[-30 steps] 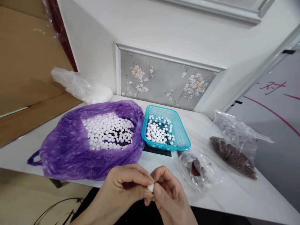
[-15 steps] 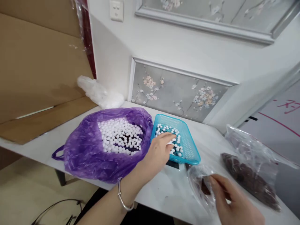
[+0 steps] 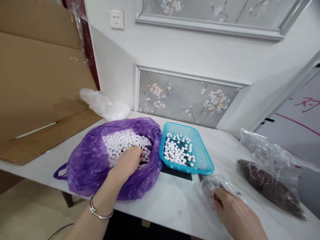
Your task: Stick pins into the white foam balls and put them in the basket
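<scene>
A purple plastic bag [image 3: 87, 166] lies open on the white table, filled with small white balls [image 3: 120, 141] and something dark among them. My left hand [image 3: 131, 160] reaches into it, fingers curled at the balls; what they hold is hidden. Touching the bag's right side is a blue basket [image 3: 203, 155] with more white balls [image 3: 175, 153] in it. At the lower right my right hand [image 3: 225, 200] is at the mouth of a small clear plastic bag [image 3: 210, 190], its fingers curled and their tips hidden inside.
A clear bag of dark brown material [image 3: 270, 183] lies on the table [image 3: 172, 206] at the right. Behind the purple bag is a white plastic bag [image 3: 107, 105]. Cardboard [image 3: 42, 76] stands at the left, against the wall.
My left hand has moved left from the blue basket into the purple bag. More white balls show in the basket. My right hand has moved slightly left, over the small clear bag.
</scene>
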Motion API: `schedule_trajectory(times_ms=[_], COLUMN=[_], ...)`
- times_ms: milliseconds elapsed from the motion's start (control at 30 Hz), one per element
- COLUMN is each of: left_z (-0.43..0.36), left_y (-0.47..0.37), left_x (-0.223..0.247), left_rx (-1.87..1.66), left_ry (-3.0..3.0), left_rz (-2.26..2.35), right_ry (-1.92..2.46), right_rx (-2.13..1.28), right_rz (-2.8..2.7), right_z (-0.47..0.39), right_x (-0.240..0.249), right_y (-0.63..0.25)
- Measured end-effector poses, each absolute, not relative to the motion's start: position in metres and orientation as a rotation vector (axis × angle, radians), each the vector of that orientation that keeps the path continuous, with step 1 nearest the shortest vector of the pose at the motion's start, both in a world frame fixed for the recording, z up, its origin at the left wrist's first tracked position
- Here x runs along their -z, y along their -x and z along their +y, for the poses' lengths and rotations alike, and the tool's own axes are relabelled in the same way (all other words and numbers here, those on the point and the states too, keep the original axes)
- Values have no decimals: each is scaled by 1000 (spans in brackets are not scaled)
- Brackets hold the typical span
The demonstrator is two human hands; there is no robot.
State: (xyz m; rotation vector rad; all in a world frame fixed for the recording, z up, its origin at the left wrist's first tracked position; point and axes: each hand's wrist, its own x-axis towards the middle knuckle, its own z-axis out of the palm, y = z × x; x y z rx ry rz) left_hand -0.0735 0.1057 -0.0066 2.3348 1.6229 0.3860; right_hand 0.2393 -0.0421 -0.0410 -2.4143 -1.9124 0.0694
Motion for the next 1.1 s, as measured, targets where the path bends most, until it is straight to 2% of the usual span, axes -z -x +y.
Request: schedule_trajectory(times_ms=[100,367,633,700,767,900,1100], left_z=[102,98,97,82,62,27,12], left_y=[68,62,65,62,55,39,31], left_x=[9,1,-12,-16,-20,-23,-23], left_rx=[-311,-221,-629,-859,-1052,-960,-900], left_ry=[-2363,-2464,-2356,-2115,-1576,-734,-525], left_rz=[1649,1671,1645,1524,1248,812,654], right_ry=[2351,2243,2082,2024,1984,1931,1789], right_rx=[15,-56,15,26,-8,-135,-238], right_rz=[-1850,-1671,-1461,-1403,-1303,-1130,-1055], right_z=[-45,-50,-58,-61,-64,-67,-67], right_x=[47,41,23,25,27,34,36], right_y=[-242,-243,-246,-247,-246,-243,-239])
